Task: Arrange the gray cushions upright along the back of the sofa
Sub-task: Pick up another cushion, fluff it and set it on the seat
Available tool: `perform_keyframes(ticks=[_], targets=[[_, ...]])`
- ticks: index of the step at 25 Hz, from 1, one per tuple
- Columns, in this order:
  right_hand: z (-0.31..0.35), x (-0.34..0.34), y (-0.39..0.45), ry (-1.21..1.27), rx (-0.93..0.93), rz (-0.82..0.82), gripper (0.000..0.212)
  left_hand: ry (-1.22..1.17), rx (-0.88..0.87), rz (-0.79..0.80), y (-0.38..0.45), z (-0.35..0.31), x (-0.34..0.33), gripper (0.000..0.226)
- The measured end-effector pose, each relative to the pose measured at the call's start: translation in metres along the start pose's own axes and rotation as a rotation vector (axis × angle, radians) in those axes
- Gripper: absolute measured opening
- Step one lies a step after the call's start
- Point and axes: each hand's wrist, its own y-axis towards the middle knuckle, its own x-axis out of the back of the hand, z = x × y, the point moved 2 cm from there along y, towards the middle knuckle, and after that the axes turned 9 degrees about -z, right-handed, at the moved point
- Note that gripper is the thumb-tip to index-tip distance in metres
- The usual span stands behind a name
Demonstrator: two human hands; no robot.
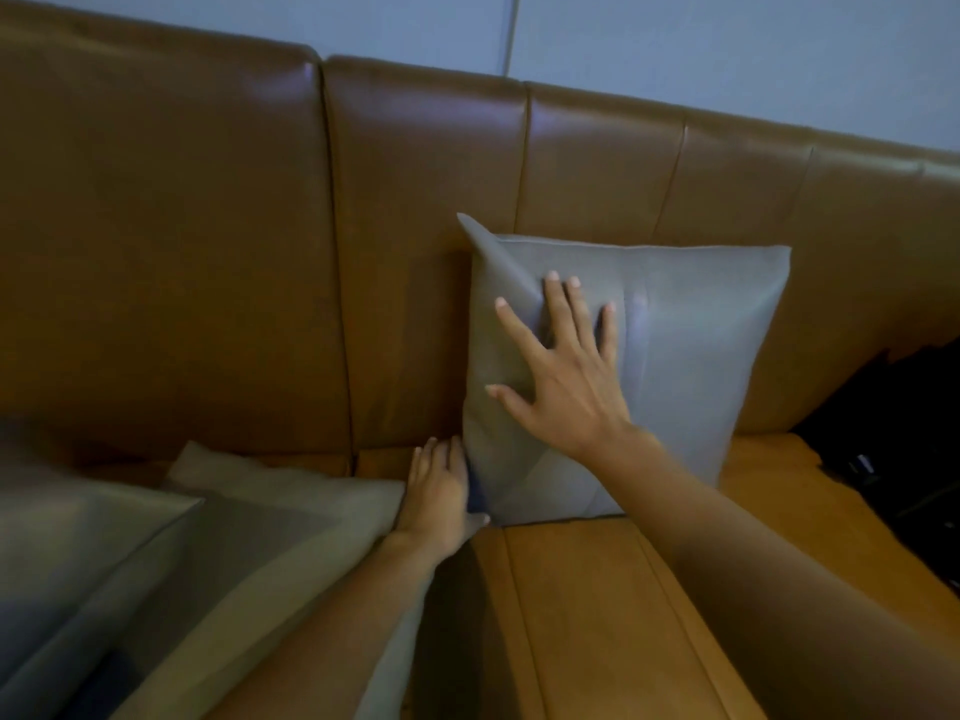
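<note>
Brown leather sofa: slick backrest. Upright gray cushion leaning against it, soft, light, dented under pressure. Two more gray cushions lying flat at left. Right hand splayed flat on face; left hand steadying lower-left edge, grip holding nothing. Best taken by side edges.
</note>
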Motion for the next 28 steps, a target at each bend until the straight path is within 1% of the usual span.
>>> perform_keyframes(ticks=[1, 3, 5, 6, 7, 8, 10, 11, 12, 13, 14, 16, 17, 18, 20, 22, 25, 28], targets=[[0.010, 0.000, -0.014, 0.045, -0.044, -0.019, 0.082, 0.148, -0.066, -0.006, -0.010, -0.001, 0.013, 0.104], [0.045, -0.004, -0.047, 0.138, -0.119, -0.028, 0.076, 0.308, -0.119, 0.007, -0.038, 0.014, 0.041, 0.096], [0.091, -0.012, -0.087, 0.266, -0.205, 0.057, 0.071, 0.352, -0.081, 0.030, -0.073, 0.048, 0.066, 0.091], [0.116, -0.017, -0.109, 0.349, -0.273, 0.125, 0.069, 0.333, -0.049, 0.011, -0.093, 0.070, 0.078, 0.091], [0.140, -0.021, -0.129, 0.433, -0.359, 0.206, 0.068, 0.295, -0.012, -0.015, -0.114, 0.090, 0.094, 0.094], [0.164, -0.024, -0.148, 0.516, -0.456, 0.277, 0.067, 0.201, 0.052, -0.037, -0.137, 0.112, 0.108, 0.097], [0.202, -0.026, -0.182, 0.667, -0.682, 0.403, 0.066, -0.042, 0.213, -0.054, -0.183, 0.144, 0.132, 0.091], [0.217, -0.021, -0.194, 0.760, -0.818, 0.444, 0.065, -0.127, 0.264, -0.088, -0.206, 0.156, 0.142, 0.088], [0.230, -0.017, -0.204, 0.849, -0.941, 0.452, 0.065, -0.193, 0.285, -0.121, -0.225, 0.165, 0.149, 0.089], [0.240, -0.010, -0.215, 0.907, -1.035, 0.444, 0.067, -0.263, 0.294, -0.120, -0.241, 0.170, 0.152, 0.090], [0.247, -0.005, -0.225, 0.934, -1.083, 0.437, 0.071, -0.351, 0.314, -0.101, -0.252, 0.173, 0.152, 0.091], [0.255, 0.005, -0.245, 0.940, -1.134, 0.460, 0.082, -0.506, 0.326, -0.055, -0.260, 0.174, 0.152, 0.094], [0.259, 0.009, -0.254, 0.964, -1.160, 0.475, 0.088, -0.542, 0.309, -0.052, -0.259, 0.172, 0.153, 0.095], [0.262, 0.013, -0.262, 1.003, -1.184, 0.484, 0.095, -0.556, 0.291, -0.051, -0.257, 0.172, 0.155, 0.097], [0.267, 0.021, -0.280, 1.074, -1.235, 0.466, 0.112, -0.561, 0.278, 0.015, -0.252, 0.171, 0.166, 0.102], [0.269, 0.019, -0.299, 1.119, -1.276, 0.438, 0.126, -0.562, 0.301, 0.092, -0.249, 0.173, 0.173, 0.114], [0.271, 0.024, -0.308, 1.183, -1.252, 0.427, 0.129, -0.489, 0.342, 0.177, -0.251, 0.179, 0.176, 0.126], [0.270, 0.033, -0.301, 1.239, -1.212, 0.384, 0.129, -0.443, 0.298, 0.177, -0.254, 0.183, 0.172, 0.129]])
